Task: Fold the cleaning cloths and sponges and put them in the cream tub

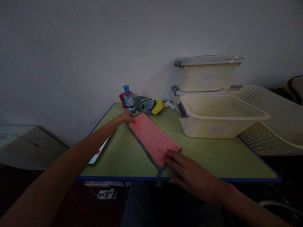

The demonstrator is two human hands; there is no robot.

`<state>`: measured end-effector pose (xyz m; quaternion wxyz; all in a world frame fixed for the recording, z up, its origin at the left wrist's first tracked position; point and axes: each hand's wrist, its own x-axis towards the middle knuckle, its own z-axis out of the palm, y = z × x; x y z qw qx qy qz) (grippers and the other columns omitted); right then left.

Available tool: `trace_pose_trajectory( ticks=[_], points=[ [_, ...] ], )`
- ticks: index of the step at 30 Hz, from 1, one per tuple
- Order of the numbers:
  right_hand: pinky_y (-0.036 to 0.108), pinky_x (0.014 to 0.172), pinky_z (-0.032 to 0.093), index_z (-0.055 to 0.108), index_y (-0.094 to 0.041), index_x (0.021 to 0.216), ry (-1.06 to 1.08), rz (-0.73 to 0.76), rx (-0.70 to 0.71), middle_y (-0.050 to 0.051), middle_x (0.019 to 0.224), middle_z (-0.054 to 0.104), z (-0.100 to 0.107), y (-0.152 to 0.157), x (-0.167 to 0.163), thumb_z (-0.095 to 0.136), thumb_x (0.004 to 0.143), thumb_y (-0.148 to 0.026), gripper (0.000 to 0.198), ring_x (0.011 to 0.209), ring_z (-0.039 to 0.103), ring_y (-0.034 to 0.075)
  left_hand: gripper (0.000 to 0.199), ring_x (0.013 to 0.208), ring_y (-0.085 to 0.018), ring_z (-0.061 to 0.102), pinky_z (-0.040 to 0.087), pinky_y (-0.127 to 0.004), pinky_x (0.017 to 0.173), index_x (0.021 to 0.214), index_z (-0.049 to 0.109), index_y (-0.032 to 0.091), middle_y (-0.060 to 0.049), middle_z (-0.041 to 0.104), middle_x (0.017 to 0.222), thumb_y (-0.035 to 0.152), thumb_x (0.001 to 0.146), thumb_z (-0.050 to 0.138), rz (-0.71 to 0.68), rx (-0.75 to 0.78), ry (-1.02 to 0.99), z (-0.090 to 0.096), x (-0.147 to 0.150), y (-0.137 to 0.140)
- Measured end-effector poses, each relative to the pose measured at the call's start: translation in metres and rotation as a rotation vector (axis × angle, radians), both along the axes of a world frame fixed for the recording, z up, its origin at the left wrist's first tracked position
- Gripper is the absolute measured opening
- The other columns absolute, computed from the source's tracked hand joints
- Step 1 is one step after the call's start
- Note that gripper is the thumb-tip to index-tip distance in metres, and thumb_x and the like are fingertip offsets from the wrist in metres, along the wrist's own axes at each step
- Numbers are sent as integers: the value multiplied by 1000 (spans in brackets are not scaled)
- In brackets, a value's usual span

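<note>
A pink textured cloth [153, 135] with a dark knitted border lies slantwise on the green table [213, 157]. A small loop hangs from its near corner, over the table's front edge. At the cloth's far left corner, my left hand [126, 117] pinches the border. My right hand [189, 171] rests its fingers on the near right end, fingers stretched out and a little apart. Just behind my left hand stands a blue bottle [129, 100] with a printed label.
Behind the cloth lie a grey cloth [144, 105], a yellow sponge [157, 106] and a red scrubber [122, 100]. An open cream bin [215, 127] and a lidded bin [201, 77] stand at right, beside a white perforated basket [279, 110]. A phone or tablet [100, 150] lies at the left edge.
</note>
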<state>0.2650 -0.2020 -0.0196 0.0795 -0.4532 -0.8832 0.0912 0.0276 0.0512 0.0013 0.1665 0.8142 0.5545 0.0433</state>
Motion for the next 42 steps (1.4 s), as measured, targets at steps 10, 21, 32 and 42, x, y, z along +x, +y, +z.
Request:
trace_pose_trajectory(
  ticks=[10, 21, 32, 42],
  points=[
    [40, 108, 30, 44, -9, 130, 96, 49, -40, 14, 139, 40, -3, 23, -25, 49, 86, -34, 51, 131, 32, 23, 10, 70, -17, 53, 33, -25, 58, 78, 59, 15, -4, 57, 72, 19, 71, 52, 27, 486, 40, 51, 14, -51],
    [39, 108, 30, 46, -11, 129, 148, 61, -1, 13, 137, 43, -8, 23, -23, 48, 86, -36, 50, 131, 32, 22, 16, 74, -16, 54, 42, -27, 65, 76, 57, 16, -4, 57, 79, 10, 81, 43, -216, 566, 48, 23, 31, -148],
    [38, 106, 34, 48, -6, 126, 128, 36, 71, 16, 132, 49, -13, 21, -26, 48, 86, -32, 48, 125, 40, 24, 15, 76, -17, 56, 47, -31, 70, 79, 60, 16, -4, 58, 81, 18, 84, 46, -284, 476, -179, -29, 32, -172],
    [39, 104, 37, 51, -8, 124, 131, 36, 84, 15, 126, 54, -14, 21, -27, 50, 85, -32, 46, 121, 46, 24, 13, 74, -16, 55, 48, -31, 68, 77, 59, 16, -4, 58, 78, 13, 83, 47, -338, 455, -285, -44, 38, -177]
  ],
)
